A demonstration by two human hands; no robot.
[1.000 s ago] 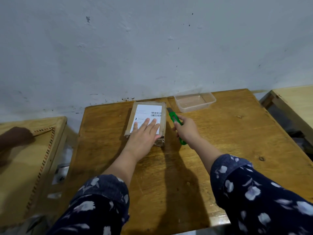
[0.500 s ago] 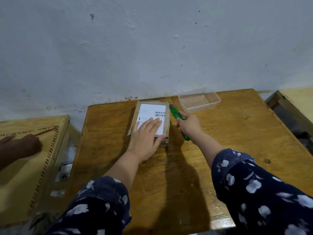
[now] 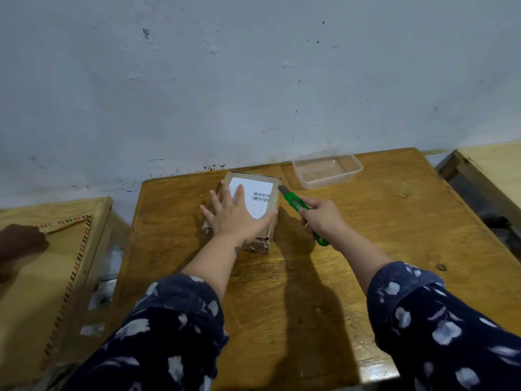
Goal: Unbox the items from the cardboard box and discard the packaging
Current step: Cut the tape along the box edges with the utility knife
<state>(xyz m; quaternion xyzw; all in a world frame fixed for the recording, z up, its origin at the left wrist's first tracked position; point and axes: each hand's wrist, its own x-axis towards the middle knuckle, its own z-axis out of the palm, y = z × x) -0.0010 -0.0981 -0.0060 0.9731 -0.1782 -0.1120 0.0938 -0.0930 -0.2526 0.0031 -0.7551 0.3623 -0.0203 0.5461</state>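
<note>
From the head view I see the left hand lying flat with straight, spread fingers on top of the cardboard box, covering part of its white label. The right hand is curled around a green utility knife, whose blade tip touches the box's right upper edge. The box stands on the wooden surface near its far edge, toward the left corner. A clear plastic container sits by the far edge, just right of the box; I see nothing inside it.
</note>
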